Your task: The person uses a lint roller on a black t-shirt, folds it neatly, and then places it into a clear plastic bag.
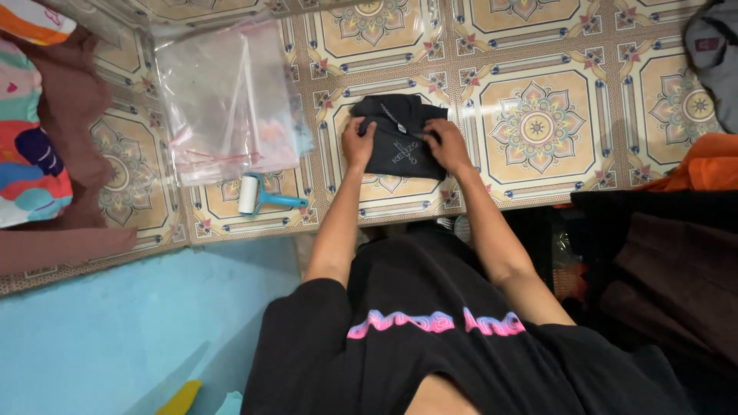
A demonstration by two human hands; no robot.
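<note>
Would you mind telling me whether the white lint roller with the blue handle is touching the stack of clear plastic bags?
Apart. The head view shows patterned floor tile between the lint roller and the lower edge of the clear plastic bags.

- L hand (pixel 358 143), centre frame: palm down, fingers pointing up-frame, laid flat.
- R hand (pixel 446 146), just right of it: palm down, fingers spread, pressing flat.
- Both forearms bare, reaching up-frame from lower centre, converging slightly.

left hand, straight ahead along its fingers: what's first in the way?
The left hand already rests on the folded black garment. Beyond its far edge, probably only bare patterned tile floor; the clear plastic bags lie off to the side.
</note>
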